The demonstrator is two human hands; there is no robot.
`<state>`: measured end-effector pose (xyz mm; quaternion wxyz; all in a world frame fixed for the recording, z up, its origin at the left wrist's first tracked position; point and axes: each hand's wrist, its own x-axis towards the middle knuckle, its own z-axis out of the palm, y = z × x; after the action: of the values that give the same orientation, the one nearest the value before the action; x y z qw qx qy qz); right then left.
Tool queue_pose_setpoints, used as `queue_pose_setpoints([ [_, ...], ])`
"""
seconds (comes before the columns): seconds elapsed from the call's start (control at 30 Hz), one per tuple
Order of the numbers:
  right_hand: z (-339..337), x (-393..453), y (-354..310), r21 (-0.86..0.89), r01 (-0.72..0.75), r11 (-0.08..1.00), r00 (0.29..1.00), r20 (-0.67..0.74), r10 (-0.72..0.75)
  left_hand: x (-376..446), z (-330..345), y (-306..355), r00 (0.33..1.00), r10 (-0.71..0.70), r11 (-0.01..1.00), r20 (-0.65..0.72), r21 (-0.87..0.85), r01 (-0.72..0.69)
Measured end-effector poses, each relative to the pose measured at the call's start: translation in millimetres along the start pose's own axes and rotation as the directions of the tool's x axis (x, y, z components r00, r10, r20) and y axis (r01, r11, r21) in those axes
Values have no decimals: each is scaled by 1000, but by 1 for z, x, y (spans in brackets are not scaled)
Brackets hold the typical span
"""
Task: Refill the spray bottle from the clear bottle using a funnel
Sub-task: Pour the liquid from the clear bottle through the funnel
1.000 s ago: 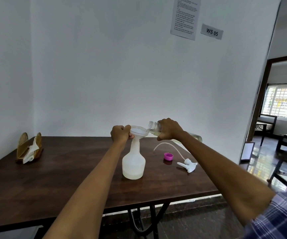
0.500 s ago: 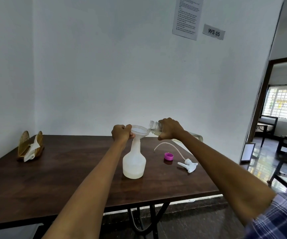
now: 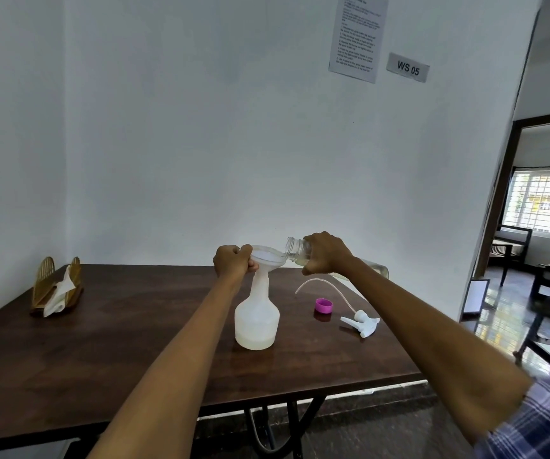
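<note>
A white translucent spray bottle (image 3: 257, 321) stands upright on the dark wooden table (image 3: 134, 342), with a little liquid at its bottom. A clear funnel (image 3: 267, 258) sits in its neck. My left hand (image 3: 233, 264) grips the funnel's left rim. My right hand (image 3: 324, 253) holds the clear bottle (image 3: 296, 251) tilted almost level, its open mouth over the funnel's right edge. The bottle's base shows behind my forearm. The white trigger head (image 3: 361, 323) with its thin tube lies on the table to the right, beside a pink cap (image 3: 323, 306).
A wooden napkin holder (image 3: 55, 288) with white tissue stands at the table's far left. A white wall lies close behind the table. The table's right edge borders a doorway to a room with chairs (image 3: 511, 250).
The hands, funnel and clear bottle hold nearly the same pose. The view has shifted slightly.
</note>
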<state>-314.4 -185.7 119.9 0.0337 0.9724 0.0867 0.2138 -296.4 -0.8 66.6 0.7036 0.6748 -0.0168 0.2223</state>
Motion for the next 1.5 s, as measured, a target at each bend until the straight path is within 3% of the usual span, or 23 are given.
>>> queue_pose_setpoints([
  [1.5,1,2,1,-24,1,1000,1000,-5,-2,0,0,1,1000,-14,1000,-9,-1,14],
])
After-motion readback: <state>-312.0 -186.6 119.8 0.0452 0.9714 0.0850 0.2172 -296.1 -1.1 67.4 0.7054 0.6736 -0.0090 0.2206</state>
